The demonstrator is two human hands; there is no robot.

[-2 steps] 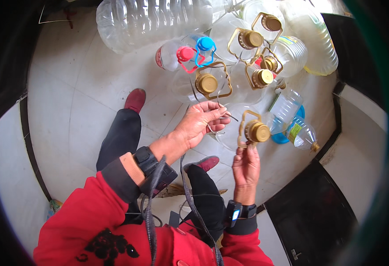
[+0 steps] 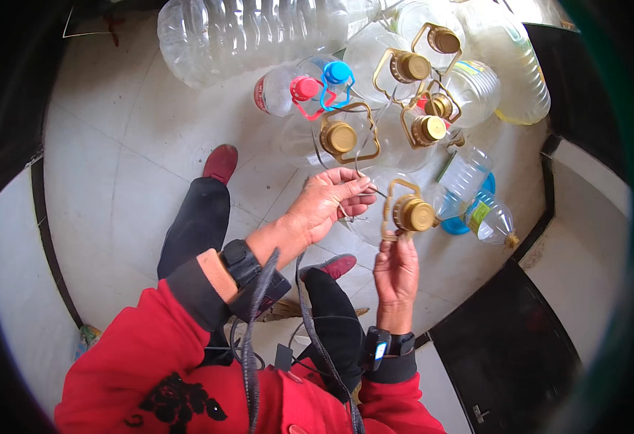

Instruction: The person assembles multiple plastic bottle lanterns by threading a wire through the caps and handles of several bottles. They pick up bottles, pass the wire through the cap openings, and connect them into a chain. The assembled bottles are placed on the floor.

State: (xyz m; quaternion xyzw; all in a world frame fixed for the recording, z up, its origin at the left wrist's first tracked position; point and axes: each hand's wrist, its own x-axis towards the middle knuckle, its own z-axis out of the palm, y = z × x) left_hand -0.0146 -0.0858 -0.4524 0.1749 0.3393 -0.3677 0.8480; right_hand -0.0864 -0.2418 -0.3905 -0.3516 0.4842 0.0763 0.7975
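Observation:
My left hand [image 2: 335, 201] pinches a thin dark cord [image 2: 380, 192] between thumb and fingers. Lower on the right, my right hand [image 2: 395, 273] grips the gold handle [image 2: 387, 210] of a clear plastic jug [image 2: 369, 226], whose gold cap [image 2: 414, 214] faces up. The cord's end points toward that handle; I cannot tell whether it passes through it. Just beyond my left hand stands another clear jug with a gold cap [image 2: 340, 137], and cord runs by its handle. Several more gold-capped jugs cluster behind, cord among their handles.
Bottles with a red cap [image 2: 304, 88] and a blue cap [image 2: 337, 71] lie left of the cluster. A large ribbed bottle [image 2: 252, 36] lies at the back. Right of my jug are small clear bottles [image 2: 490, 219] and a blue round item [image 2: 456, 226]. A dark door [image 2: 505, 347] is lower right.
My right hand has shifted slightly left, and the jug's cap and handle have tilted left with it. My left hand stays almost in place, still pinching the cord.

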